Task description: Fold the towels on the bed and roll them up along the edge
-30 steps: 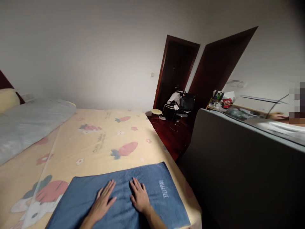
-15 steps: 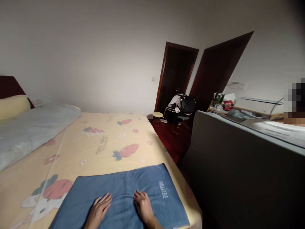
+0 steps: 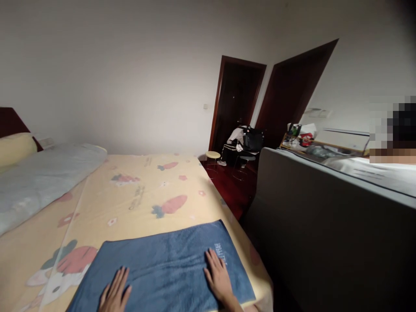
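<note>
A blue towel [image 3: 165, 268] lies spread on the bed near its front edge, with pale lettering by its right side and low wrinkles across the middle. My left hand [image 3: 115, 290] rests flat on the towel's left part, fingers stretched out. On the right part, my right hand [image 3: 217, 273] lies palm down with its fingers apart, partly covering the lettering. Neither hand holds anything. Beneath the towel is a yellow bedsheet [image 3: 130, 225] printed with carrots, flowers and rabbits.
A grey quilt [image 3: 58, 173] and a yellow pillow [image 3: 17, 149] lie at the left. A grey panel [image 3: 325, 225] stands right of the bed, with a person [image 3: 390, 169] behind it. Stools, including a yellow one [image 3: 212, 154], and a black bag [image 3: 253, 139] are near the doors.
My hands have moved apart across the towel, the left one leftward and the right one rightward to the lettering. The towel's middle looks flatter. The view has shifted slightly.
</note>
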`<state>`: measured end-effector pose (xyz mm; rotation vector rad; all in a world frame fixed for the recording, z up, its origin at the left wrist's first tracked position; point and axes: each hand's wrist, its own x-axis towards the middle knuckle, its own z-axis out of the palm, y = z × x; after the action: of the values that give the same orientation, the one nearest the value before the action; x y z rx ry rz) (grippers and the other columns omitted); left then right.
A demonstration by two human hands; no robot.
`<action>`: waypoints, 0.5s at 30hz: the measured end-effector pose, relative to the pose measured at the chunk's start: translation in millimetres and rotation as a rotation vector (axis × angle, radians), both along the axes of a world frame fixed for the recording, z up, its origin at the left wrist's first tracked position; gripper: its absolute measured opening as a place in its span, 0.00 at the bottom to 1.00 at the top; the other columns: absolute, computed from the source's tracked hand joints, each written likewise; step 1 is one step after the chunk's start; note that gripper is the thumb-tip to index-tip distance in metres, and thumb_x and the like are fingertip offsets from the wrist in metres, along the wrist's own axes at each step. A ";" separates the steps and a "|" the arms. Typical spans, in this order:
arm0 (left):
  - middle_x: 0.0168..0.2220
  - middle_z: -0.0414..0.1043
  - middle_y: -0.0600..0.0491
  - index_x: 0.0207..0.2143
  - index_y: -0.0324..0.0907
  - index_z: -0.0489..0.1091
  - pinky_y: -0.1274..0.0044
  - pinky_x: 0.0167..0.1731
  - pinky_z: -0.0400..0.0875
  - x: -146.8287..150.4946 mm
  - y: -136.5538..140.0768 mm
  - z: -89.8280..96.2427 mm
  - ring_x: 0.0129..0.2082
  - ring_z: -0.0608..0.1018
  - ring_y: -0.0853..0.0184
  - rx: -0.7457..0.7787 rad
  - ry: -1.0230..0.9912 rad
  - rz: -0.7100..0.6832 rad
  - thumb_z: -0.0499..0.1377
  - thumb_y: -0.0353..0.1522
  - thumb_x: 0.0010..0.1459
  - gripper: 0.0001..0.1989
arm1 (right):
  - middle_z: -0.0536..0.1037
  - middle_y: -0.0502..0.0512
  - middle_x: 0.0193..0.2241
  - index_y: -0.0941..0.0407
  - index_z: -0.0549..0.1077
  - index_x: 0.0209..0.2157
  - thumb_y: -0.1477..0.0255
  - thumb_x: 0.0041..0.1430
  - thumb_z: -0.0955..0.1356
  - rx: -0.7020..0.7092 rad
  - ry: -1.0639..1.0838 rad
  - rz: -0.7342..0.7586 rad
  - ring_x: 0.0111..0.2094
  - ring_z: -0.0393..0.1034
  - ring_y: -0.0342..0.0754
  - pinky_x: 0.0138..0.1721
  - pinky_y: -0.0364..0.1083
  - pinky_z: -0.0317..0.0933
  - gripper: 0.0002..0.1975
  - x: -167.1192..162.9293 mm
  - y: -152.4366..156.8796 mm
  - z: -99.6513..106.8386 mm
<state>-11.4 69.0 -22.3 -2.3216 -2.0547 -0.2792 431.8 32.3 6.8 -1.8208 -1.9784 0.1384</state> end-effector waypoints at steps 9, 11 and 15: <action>0.67 0.52 0.55 0.66 0.56 0.48 0.60 0.61 0.60 114.1 19.7 1.9 0.65 0.60 0.60 0.046 -0.074 -0.369 0.45 0.45 0.65 0.28 | 0.49 0.50 0.67 0.43 0.50 0.67 0.56 0.70 0.57 -0.134 0.107 0.307 0.68 0.44 0.54 0.65 0.61 0.44 0.27 -100.1 22.6 16.0; 0.66 0.54 0.54 0.66 0.54 0.50 0.61 0.60 0.61 111.2 20.6 -1.7 0.65 0.61 0.61 0.083 -0.078 -0.364 0.46 0.44 0.66 0.27 | 0.49 0.50 0.67 0.44 0.51 0.67 0.57 0.70 0.57 -0.131 0.103 0.305 0.68 0.44 0.53 0.65 0.60 0.43 0.27 -98.2 22.4 16.6; 0.61 0.65 0.55 0.63 0.53 0.59 0.70 0.59 0.63 102.5 23.5 -5.1 0.61 0.67 0.67 0.171 -0.116 -0.406 0.47 0.40 0.66 0.23 | 0.56 0.52 0.65 0.48 0.58 0.65 0.64 0.70 0.58 -0.106 0.088 0.274 0.66 0.48 0.50 0.65 0.56 0.45 0.23 -96.9 24.3 14.5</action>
<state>91.1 92.5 -27.3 -2.6433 -1.5072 -0.5867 334.9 56.6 21.3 -1.5670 -2.1840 0.4081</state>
